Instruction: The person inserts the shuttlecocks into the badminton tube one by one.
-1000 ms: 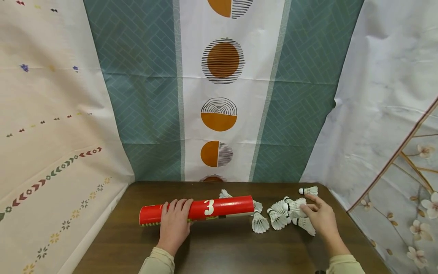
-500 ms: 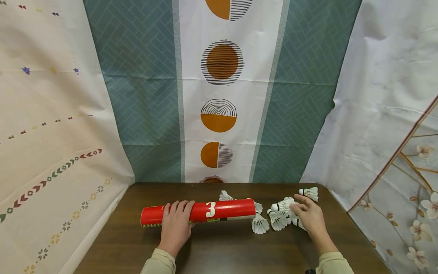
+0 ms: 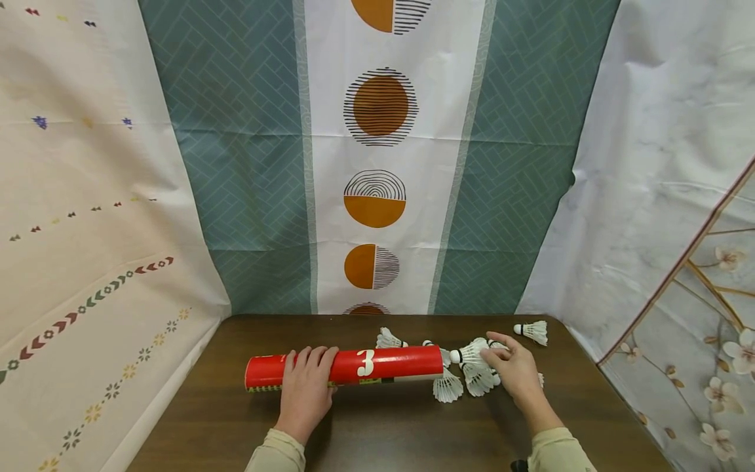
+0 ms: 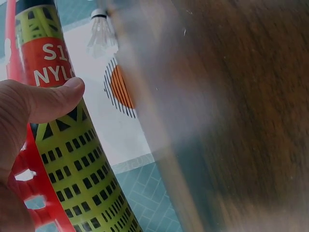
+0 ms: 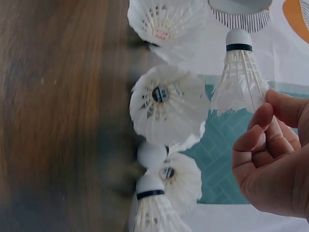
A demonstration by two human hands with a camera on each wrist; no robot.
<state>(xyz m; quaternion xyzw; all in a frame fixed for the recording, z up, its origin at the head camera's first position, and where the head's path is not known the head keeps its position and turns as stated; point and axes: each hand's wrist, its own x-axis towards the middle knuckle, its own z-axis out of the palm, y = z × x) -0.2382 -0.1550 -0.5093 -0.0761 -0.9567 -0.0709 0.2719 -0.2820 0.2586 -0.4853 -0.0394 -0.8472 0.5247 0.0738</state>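
My left hand (image 3: 308, 388) grips a red shuttlecock tube (image 3: 389, 362) around its left half, the tube lying nearly level above the table. In the left wrist view the thumb presses the tube's green patterned side (image 4: 79, 169). Between thumb and fingertips my right hand (image 3: 519, 373) pinches a white shuttlecock (image 3: 470, 353) by its feather edge. Its cork points left, close to the tube's right end. The right wrist view shows the held shuttlecock (image 5: 239, 72) off the table, near the tube's pale end (image 5: 240, 5).
Several loose shuttlecocks (image 3: 448, 387) lie below and right of the tube's end. Another shuttlecock (image 3: 389, 339) is behind the tube, and one shuttlecock (image 3: 532, 332) lies near the back right corner of the brown table (image 3: 377, 432). Patterned cloths hang behind and at both sides.
My right hand has moved left with the pinched shuttlecock, bringing its cork near the tube's end. The tube has shifted slightly right in my left hand's grip.
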